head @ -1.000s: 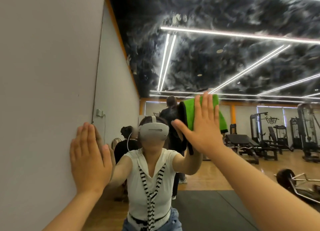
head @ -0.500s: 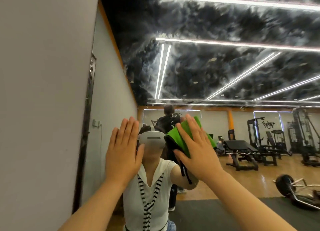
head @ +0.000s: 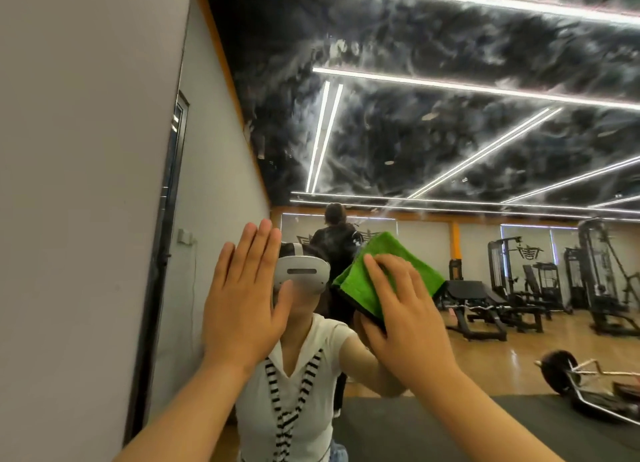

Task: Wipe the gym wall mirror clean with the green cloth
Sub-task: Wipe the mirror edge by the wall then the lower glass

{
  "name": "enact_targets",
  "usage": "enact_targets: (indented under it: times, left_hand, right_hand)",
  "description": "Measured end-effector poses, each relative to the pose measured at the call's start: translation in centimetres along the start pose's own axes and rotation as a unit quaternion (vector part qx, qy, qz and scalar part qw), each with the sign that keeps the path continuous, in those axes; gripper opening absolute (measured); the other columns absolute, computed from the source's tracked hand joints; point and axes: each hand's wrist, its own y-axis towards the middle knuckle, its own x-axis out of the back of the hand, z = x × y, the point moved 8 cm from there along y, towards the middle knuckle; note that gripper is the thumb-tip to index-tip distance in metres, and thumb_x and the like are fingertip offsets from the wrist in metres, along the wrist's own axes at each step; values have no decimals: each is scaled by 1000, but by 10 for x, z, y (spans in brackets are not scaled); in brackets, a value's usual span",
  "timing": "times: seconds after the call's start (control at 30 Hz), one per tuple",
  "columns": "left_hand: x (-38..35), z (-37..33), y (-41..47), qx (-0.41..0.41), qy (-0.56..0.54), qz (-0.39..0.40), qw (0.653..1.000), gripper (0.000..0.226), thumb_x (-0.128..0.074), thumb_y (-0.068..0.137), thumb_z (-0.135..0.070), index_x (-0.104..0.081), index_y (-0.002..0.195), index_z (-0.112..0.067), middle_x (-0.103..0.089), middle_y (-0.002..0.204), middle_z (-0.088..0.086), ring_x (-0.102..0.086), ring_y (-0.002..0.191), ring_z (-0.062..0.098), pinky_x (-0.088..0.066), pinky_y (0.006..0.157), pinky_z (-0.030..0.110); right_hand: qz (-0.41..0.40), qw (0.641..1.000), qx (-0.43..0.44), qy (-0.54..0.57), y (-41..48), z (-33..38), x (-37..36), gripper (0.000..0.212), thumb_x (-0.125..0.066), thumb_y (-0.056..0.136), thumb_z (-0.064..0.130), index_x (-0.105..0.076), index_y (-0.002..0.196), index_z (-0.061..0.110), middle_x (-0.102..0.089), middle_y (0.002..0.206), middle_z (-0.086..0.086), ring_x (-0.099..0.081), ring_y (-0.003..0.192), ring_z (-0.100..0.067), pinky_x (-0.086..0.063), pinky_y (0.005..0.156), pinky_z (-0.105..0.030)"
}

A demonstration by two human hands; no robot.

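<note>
Two hands, one green cloth (head: 388, 271), one mirror (head: 450, 143).
My left hand (head: 242, 302): fingers straight, together; right hand (head: 408, 326), 3 o'clock: fingers spread, pressing green cloth.

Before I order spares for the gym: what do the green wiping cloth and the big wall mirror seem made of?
Green folded cloth: probably plush microfibre, matte, fuzzy nap, black underside. Large gym wall mirror: glass, glossy, sharply reflecting lights and benches, though hazy smears show.

Grey wall (head: 86, 184) left; dark cloudy ceiling (head: 433, 143), white light strips (head: 467, 87); wood floor (head: 502, 364), weight machines (head: 595, 274).
</note>
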Motion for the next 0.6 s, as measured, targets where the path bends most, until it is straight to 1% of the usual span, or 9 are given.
enact_targets:
  times: [0.07,0.1,0.2,0.27,0.33,0.4,0.47,0.53,0.6]
  left_hand:
    - [1,0,0,1,-2,-1,1000,70,-34,98,-41,-17,159,-11,-10,167,6,-7,155,20,-4,125,40]
    - [1,-1,1,0,-2,-2,1000,70,-33,98,-41,-17,159,-11,-10,167,6,-7,155,20,-4,125,40]
    - [1,-2,0,0,-3,-3,1000,69,-31,98,-41,-18,159,-11,-10,167,6,-6,155,20,-6,125,41]
    - [0,-1,0,1,-5,-2,1000,69,-31,98,-41,-18,159,-11,-10,167,6,-6,155,20,-5,125,41]
    - [0,-1,1,3,-7,-3,1000,69,-30,99,-42,-17,159,-11,-10,167,6,-6,155,20,-4,125,41]
    - [1,-2,0,3,-5,-6,1000,69,-29,99,-43,-18,159,-11,-11,167,7,-7,154,21,-5,124,41]
    - [2,-2,0,0,-11,-10,1000,69,-30,99,-42,-19,159,-11,-12,167,7,-9,154,21,-6,124,42]
    - [3,-2,0,-2,-16,-15,1000,69,-31,98,-42,-19,158,-11,-13,167,7,-10,154,22,-7,123,42]
    - [3,-2,0,-1,-15,-17,1000,69,-32,98,-41,-20,158,-10,-14,166,8,-11,154,23,-8,123,43]
  right_hand:
    - [21,1000,11,-12,4,-3,2,72,-55,83,40,-40,146,9,-39,141,-6,-37,130,-25,-37,104,-40]
    - [35,999,10,-2,7,-4,1,73,-50,83,42,-39,147,9,-38,144,-5,-35,132,-25,-33,107,-38]
    - [45,997,-16,54,26,-7,0,69,-59,78,33,-47,141,8,-45,144,-7,-33,135,-21,-29,110,-35]
    - [34,997,-27,71,38,-8,3,60,-69,72,21,-56,129,6,-53,135,-10,-35,128,-21,-31,108,-35]
    - [28,994,-38,95,46,-12,7,52,-72,70,11,-60,120,7,-55,127,-8,-38,120,-17,-32,104,-32]
    - [23,990,-56,131,54,-20,13,41,-68,75,5,-62,115,8,-55,118,0,-37,110,-7,-31,96,-17]
    - [9,986,-84,147,63,-30,19,33,-70,81,0,-62,112,7,-49,113,6,-40,107,-9,-30,88,-4]
    - [-9,985,-98,139,70,-35,23,27,-73,85,12,-64,110,6,-48,114,4,-45,109,-14,-29,87,1]
    - [-12,987,-91,129,71,-33,23,43,-69,83,41,-66,108,7,-52,116,0,-41,111,-10,-30,89,0]
